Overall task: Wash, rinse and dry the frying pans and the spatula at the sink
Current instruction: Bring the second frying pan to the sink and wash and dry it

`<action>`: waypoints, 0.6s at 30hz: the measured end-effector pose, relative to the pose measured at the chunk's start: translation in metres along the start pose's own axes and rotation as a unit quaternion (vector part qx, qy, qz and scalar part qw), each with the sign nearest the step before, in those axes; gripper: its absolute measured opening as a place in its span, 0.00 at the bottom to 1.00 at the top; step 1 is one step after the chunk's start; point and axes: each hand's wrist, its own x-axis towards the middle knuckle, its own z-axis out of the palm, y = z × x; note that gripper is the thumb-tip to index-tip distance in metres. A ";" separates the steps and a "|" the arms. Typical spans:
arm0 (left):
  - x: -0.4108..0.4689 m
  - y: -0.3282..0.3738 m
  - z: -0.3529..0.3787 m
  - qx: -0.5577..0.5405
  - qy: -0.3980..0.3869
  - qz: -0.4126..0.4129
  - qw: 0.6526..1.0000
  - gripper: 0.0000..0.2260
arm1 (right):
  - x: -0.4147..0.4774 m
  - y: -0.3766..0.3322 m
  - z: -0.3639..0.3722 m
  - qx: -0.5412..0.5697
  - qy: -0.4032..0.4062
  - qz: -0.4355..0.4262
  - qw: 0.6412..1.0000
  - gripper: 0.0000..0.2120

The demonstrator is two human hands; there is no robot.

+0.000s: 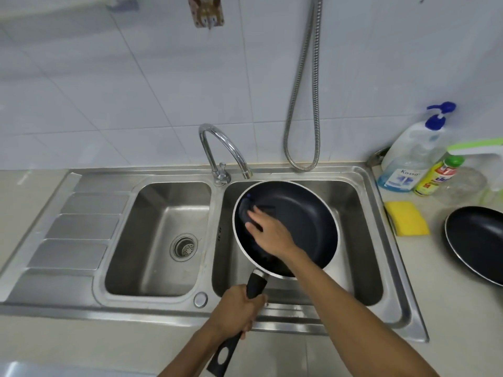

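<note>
Your left hand (239, 311) is nearest, its fingers curled around the black handle (256, 284) of the frying pan (302, 210), held above the right basin of the sink (363, 213). Your right hand (269, 232) lies inside the pan, fingers nearly straight on a dark pad (243, 210). On the right counter are a yellow sponge (407, 217), a second pan (475, 240) and a pump bottle (408, 164) labelled "Kassa".

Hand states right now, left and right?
Left hand: closed round the handle of the frying pan.
Right hand: open, fingers pressing a dark pad inside the pan.
</note>
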 end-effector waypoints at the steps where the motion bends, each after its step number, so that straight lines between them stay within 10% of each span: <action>1: 0.001 0.003 -0.001 -0.008 -0.002 0.002 1.000 0.13 | 0.005 -0.005 -0.004 0.001 0.010 0.008 1.000 0.23; 7: 0.008 0.008 -0.013 -0.093 0.031 -0.012 0.995 0.17 | -0.057 0.016 -0.001 -0.155 -0.039 -0.115 0.980 0.18; 11: -0.002 0.000 -0.015 -0.088 0.004 -0.015 0.996 0.15 | -0.051 0.065 -0.048 -0.305 -0.087 -0.048 0.947 0.18; 18: -0.022 0.009 0.011 -0.069 -0.046 -0.024 0.996 0.12 | 0.002 0.082 -0.085 -0.440 0.066 0.053 0.894 0.22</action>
